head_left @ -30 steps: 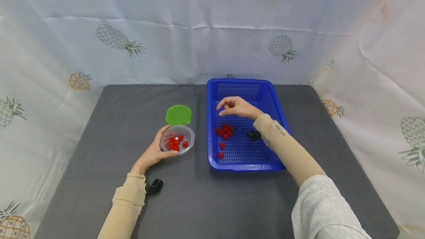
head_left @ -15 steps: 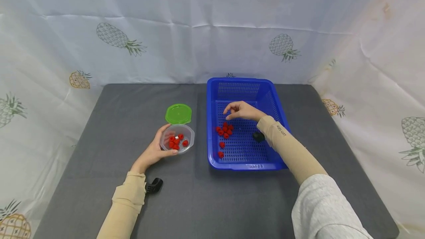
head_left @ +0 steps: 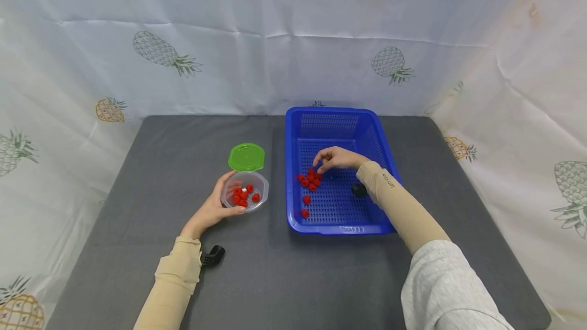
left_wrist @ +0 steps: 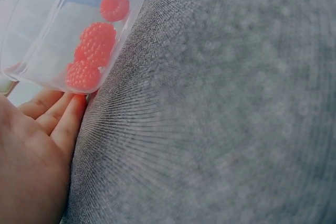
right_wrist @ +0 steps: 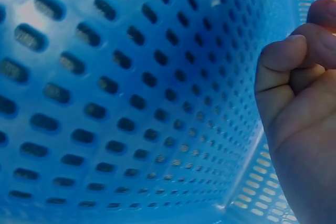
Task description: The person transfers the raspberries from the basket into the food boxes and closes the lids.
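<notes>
In the head view my left hand (head_left: 213, 212) holds a clear plastic tub (head_left: 263, 187), thumb at the near side and fingers round its far left. Several red raspberries (head_left: 244, 195) lie in the tub; the left wrist view shows raspberries (left_wrist: 95, 44) through its wall. My right hand (head_left: 337, 159) is inside the blue basket (head_left: 293, 224), thumb and index finger apart just above a cluster of raspberries (head_left: 312, 183). No raspberry shows between those fingertips. The right wrist view shows the other fingers of the right hand (right_wrist: 310, 108) curled; its fingertips are mostly cut off.
A green lid (head_left: 247, 157) lies flat behind the tub on the grey table (head_left: 257, 279). Two single raspberries lie nearer the basket's front. Each wrist wears a black device (head_left: 213, 256). A pineapple-print curtain (head_left: 270, 65) hangs behind and at the sides.
My right hand has moved right and toward me, lowering to the raspberry cluster in the basket. My left hand and the tub have stayed in place.
</notes>
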Demonstrator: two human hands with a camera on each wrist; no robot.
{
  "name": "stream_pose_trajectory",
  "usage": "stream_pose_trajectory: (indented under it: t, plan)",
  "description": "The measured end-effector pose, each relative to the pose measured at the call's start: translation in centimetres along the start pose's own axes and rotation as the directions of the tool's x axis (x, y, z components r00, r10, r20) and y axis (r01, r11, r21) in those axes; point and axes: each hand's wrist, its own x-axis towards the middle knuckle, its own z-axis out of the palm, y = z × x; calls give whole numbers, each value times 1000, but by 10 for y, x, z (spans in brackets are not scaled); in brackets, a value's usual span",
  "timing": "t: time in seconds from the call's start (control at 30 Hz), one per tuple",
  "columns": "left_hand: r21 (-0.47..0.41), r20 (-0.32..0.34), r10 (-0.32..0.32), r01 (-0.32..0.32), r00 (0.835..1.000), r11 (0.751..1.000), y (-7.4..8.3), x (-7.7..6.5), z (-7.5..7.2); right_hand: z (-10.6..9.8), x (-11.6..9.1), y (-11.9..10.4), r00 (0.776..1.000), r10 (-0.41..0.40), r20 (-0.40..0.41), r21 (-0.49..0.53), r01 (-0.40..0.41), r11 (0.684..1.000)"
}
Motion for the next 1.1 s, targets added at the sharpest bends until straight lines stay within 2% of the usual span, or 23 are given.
stream_pose_trajectory:
  t: [0.37, 0.73, 0.97, 1.1]
  plan:
    - [4, -5, -8, 8, 1000, 1000, 0, 1, 1, 1, 5, 15, 997, 16, 75, -24, -14, 1000]
    - [-4, -4, -24, 24, 1000, 1000, 0, 0, 1, 3, 4, 13, 995, 36, 91, -43, -32, 999]
    - [1, -4, -9, 9, 1000, 1000, 0, 0, 1, 5, 6, 16, 993, 2, 116, -44, 3, 999]
    - [0, -5, -12, 12, 1000, 1000, 0, 1, 1, 6, 6, 17, 992, 12, 125, -23, -9, 1000]
